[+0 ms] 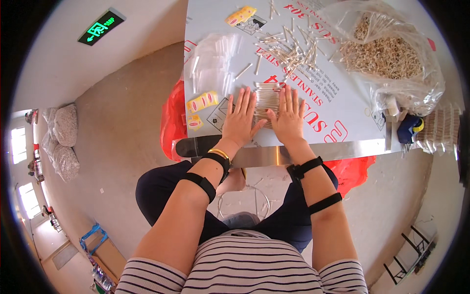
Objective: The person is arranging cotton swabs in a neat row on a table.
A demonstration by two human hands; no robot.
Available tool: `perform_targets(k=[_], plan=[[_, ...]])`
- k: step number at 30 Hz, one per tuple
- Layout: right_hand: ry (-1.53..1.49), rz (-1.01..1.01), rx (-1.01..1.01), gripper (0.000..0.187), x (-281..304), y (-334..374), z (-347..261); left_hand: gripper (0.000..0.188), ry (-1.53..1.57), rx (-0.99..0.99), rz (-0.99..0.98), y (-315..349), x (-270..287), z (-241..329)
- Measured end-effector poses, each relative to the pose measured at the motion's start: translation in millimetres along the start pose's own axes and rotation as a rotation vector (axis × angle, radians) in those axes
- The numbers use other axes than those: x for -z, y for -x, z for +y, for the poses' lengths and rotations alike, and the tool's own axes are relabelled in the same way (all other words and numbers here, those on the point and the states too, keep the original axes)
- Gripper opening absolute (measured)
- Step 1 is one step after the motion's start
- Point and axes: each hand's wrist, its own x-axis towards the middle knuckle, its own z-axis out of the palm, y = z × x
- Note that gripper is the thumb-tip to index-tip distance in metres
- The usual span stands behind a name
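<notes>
A neat row of cotton swabs (267,98) lies crosswise on the metal-topped table between my two hands. My left hand (238,120) rests flat at the row's left side, fingers stretched forward and thumb toward the swabs. On the right side my right hand (288,120) lies the same way, its thumb over the row's near right part. Both hands are open and touch the ends of the swabs without gripping them. Loose cotton swabs (298,56) are scattered beyond the row. Clear plastic bags (213,63) lie in a stack at the far left, with a few swabs on and beside them.
Yellow-and-white labels (202,101) lie left of my left hand, and a yellow packet (241,15) at the back. A large clear bag of cotton swabs (382,54) fills the right side. A tape dispenser (410,128) sits at the right corner. Red plastic (172,122) hangs by the table's left edge.
</notes>
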Motion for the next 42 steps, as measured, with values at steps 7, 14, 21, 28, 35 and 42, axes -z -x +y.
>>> perform_targets(k=[7, 14, 21, 28, 35, 42], plan=[[-0.110, 0.169, -0.138, 0.076, 4, 24, 61, 0.084, 0.358, 0.000, 0.114, -4, 6, -4], [-0.015, 0.189, -0.166, 0.073, 3, 24, 59, 0.079, 0.137, -0.114, 0.114, -52, 9, 33], [-0.046, 0.190, -0.191, 0.072, 8, 26, 60, 0.079, 0.096, -0.122, 0.122, -71, 13, 25], [-0.059, 0.185, -0.207, 0.071, 11, 29, 63, 0.040, 0.110, 0.411, 0.128, -120, 24, -28], [-0.090, 0.191, -0.198, 0.072, 15, 24, 55, 0.012, 0.130, 0.299, 0.116, -161, 15, -69], [-0.083, 0.189, -0.206, 0.073, 14, 25, 58, 0.005, 0.476, 0.096, 0.107, -165, 5, -23]])
